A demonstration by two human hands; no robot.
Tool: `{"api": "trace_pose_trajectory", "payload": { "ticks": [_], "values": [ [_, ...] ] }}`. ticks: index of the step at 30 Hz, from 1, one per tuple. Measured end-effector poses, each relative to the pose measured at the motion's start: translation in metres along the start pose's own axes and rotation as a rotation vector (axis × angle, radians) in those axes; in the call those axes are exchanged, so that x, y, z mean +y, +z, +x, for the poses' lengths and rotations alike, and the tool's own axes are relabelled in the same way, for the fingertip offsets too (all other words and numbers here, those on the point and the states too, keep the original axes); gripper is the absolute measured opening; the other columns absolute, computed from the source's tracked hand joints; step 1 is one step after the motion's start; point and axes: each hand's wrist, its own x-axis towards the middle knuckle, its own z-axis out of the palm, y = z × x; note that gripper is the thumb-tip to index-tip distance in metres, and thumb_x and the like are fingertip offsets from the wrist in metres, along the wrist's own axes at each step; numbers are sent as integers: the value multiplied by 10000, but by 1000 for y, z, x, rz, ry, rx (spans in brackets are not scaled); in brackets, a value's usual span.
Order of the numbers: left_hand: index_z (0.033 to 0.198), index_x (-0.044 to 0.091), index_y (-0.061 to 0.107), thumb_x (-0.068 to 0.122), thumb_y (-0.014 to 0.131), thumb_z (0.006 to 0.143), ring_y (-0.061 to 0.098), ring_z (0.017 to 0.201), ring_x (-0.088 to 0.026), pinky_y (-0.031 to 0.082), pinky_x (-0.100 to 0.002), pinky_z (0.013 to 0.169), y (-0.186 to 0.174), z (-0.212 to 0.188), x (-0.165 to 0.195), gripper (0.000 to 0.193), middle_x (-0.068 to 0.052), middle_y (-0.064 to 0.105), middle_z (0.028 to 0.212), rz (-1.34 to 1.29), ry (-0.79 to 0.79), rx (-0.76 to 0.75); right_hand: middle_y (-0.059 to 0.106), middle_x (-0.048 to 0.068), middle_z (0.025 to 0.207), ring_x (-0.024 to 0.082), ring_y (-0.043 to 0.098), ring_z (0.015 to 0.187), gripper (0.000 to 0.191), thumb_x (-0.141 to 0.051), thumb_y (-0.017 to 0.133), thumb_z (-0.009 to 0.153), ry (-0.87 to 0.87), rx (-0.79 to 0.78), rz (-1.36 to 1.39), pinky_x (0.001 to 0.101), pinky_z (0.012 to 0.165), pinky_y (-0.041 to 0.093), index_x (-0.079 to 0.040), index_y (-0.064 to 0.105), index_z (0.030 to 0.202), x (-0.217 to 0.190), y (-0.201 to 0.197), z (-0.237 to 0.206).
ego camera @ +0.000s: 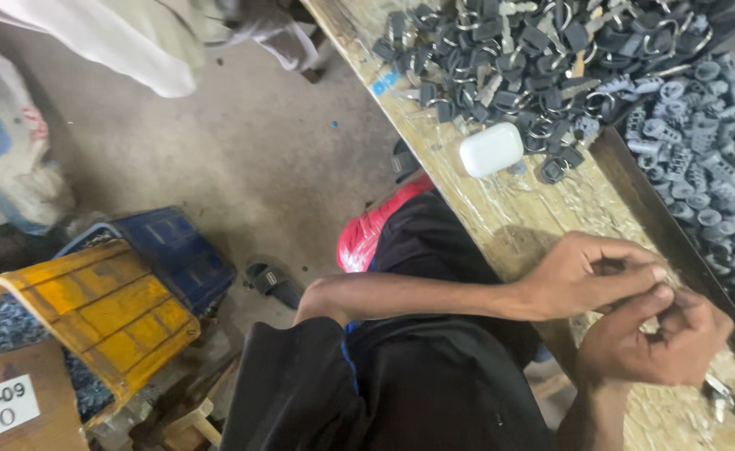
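My left hand (589,271) and my right hand (656,338) meet over the near part of a worn wooden bench (534,217). The fingertips of both pinch together around a small dark part (614,267), mostly hidden by the fingers. Just right of the hands runs the dark edge of a tray (635,188) filled with several grey-blue ribbed plastic pieces (701,159). Farther along the bench lies a heap of dark key-like parts with metal rings (509,58).
A small white rounded case (491,149) lies on the bench beside the heap. On the concrete floor to the left stand a yellow crate (108,309) and a blue crate (179,250). A black sandal (271,282), a red bag (376,230) and a white sack (8,159) are also there.
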Motion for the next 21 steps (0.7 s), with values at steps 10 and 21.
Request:
{"api": "trace_pose_trajectory", "payload": {
  "ticks": [10,21],
  "values": [
    [1175,-42,737,136,719,1082,686,958,-78,568,-244,843,-3,-6,7,202,-91,768,1045,156,5,27,651,204,990,280,596,826,48,140,634,1006,-56,75,-27,337,605,402,106,662,987,-6,-6,-3],
    [1165,-19,745,131,722,1081,703,970,-76,581,-247,856,-1,-10,22,173,-87,776,1047,216,-24,-39,691,225,987,329,680,847,74,160,669,1008,-94,135,63,370,700,512,113,692,1058,-5,-4,-1]
  ]
}}
